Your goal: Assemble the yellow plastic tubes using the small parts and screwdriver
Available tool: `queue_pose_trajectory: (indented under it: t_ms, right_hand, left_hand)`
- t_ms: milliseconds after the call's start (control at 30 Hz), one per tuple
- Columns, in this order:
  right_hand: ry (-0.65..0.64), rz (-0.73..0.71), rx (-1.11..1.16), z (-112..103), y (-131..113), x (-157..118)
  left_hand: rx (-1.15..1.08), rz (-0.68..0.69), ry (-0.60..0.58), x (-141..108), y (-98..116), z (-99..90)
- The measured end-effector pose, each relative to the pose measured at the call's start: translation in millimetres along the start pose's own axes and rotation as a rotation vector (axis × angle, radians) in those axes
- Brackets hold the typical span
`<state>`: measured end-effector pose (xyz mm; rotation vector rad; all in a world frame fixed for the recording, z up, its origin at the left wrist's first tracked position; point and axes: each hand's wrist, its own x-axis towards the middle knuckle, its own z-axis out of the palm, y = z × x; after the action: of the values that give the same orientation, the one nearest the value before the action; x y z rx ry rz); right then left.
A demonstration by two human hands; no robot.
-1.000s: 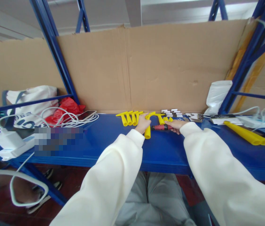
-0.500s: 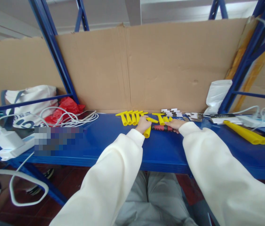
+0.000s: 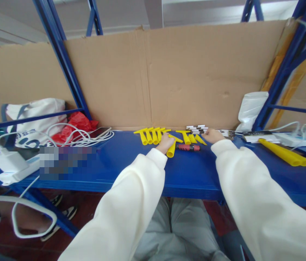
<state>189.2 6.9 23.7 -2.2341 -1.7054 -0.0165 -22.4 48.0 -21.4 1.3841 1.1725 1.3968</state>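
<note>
My left hand (image 3: 165, 143) is closed on a yellow T-shaped plastic piece (image 3: 170, 150), whose round open end points toward me. Just right of it lies a red and black screwdriver-like handle (image 3: 188, 147) on the blue shelf. My right hand (image 3: 214, 136) has its fingers curled together at the right end of a stack of white, black-tipped marker-like sticks (image 3: 196, 129); whatever is between the fingertips is too small to make out. Small yellow wedge-like pieces (image 3: 193, 139) lie between the hands, beside another yellow T-shaped piece (image 3: 185, 138).
Several yellow T-shaped pieces (image 3: 149, 136) stand in a row left of my left hand. Long yellow tubes (image 3: 285, 153) lie at the right. White cables (image 3: 98, 137), a red plastic bag (image 3: 74, 127) and a power strip (image 3: 19, 170) occupy the left. Cardboard (image 3: 191, 76) closes the back.
My right hand has moved away from the red and black handle, back and right to the marker-like sticks, uncovering the handle and small yellow pieces. My left hand stays on the yellow T-shaped piece.
</note>
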Motion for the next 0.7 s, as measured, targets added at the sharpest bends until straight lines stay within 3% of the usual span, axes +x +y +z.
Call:
queue_pose_trajectory:
  t_ms: [100,200,500,700]
  right_hand:
    - [0.216,0.17,0.026,2.1,20.4,5.1]
    - [0.305,0.322,0.047,8.2,38.2,6.2]
    - [0.149,0.382,0.097,20.5,51.7,9.8]
    - [0.299,0.369,0.084,23.7,60.4,17.7]
  left_hand:
    - [0.026,-0.058,-0.002,-0.5,2.3,-0.2]
    - [0.023,-0.08,-0.006,-0.9,3.3,-0.4]
    - [0.037,-0.129,-0.029,0.3,2.9,-2.1]
    - [0.047,-0.084,-0.052,0.1,-1.2,0.5]
